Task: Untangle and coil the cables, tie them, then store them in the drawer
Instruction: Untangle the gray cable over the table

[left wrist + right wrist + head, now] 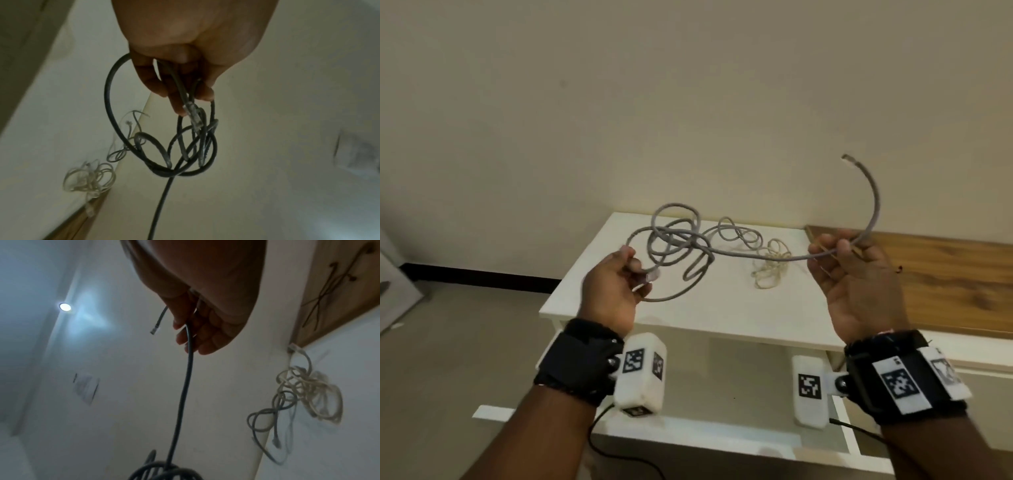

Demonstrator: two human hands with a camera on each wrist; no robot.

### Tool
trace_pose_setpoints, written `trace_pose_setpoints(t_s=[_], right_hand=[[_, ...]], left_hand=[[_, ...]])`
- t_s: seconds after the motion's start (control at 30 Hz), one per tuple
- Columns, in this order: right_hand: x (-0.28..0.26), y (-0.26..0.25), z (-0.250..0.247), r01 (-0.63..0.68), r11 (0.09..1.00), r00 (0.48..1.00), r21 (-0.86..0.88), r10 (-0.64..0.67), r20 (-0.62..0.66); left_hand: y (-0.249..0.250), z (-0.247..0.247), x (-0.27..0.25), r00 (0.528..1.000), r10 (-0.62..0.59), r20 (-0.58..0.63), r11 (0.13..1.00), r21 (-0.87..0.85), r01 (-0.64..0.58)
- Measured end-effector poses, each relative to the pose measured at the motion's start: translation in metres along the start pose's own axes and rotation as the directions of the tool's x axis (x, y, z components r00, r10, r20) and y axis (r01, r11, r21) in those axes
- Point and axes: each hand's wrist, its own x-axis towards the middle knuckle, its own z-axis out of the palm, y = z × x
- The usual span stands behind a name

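A grey network cable (739, 254) hangs in the air between both hands, knotted in loops (674, 240) near the left one. My left hand (616, 284) grips the cable close to its clear plug (192, 116). My right hand (852, 270) pinches the cable further along (188, 353); the free end curves up to a second plug (847, 158). A thin cream cable (770, 263) lies tangled on the white cabinet top (722, 308). Another grey cable (265, 415) lies beside it there. The open drawer (722, 435) is below my wrists.
A wooden surface (945, 274) adjoins the cabinet on the right, with thin dark ties (329, 288) lying on it. A beige wall (688, 102) stands behind. Grey floor (465, 342) is on the left.
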Motion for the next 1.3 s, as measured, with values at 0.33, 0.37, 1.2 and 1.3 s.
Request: trace_pose_setpoints(t_s=[0.33,0.37,1.2,1.3], right_hand=[[-0.001,-0.015,-0.001,0.211,0.976,0.944,-0.050,-0.217,-0.250],[-0.002,-0.017,-0.001,0.226,0.970,0.939,-0.087,-0.241,-0.244],[0.007,-0.046,-0.025,0.150,0.987,0.954,0.047,-0.132,-0.270],[0.010,-0.049,-0.023,0.048,0.993,0.981,0.112,-0.026,-0.194]], left_hand=[[0.025,-0.014,0.002,0.916,0.393,0.081,0.808,0.446,-0.386],[0.024,-0.014,0.001,0.916,0.390,0.099,0.789,0.477,-0.387],[0.003,-0.008,-0.001,0.830,0.296,0.472,0.527,0.644,-0.554],[0.016,-0.002,-0.002,0.962,0.174,0.211,0.896,0.371,-0.243]])
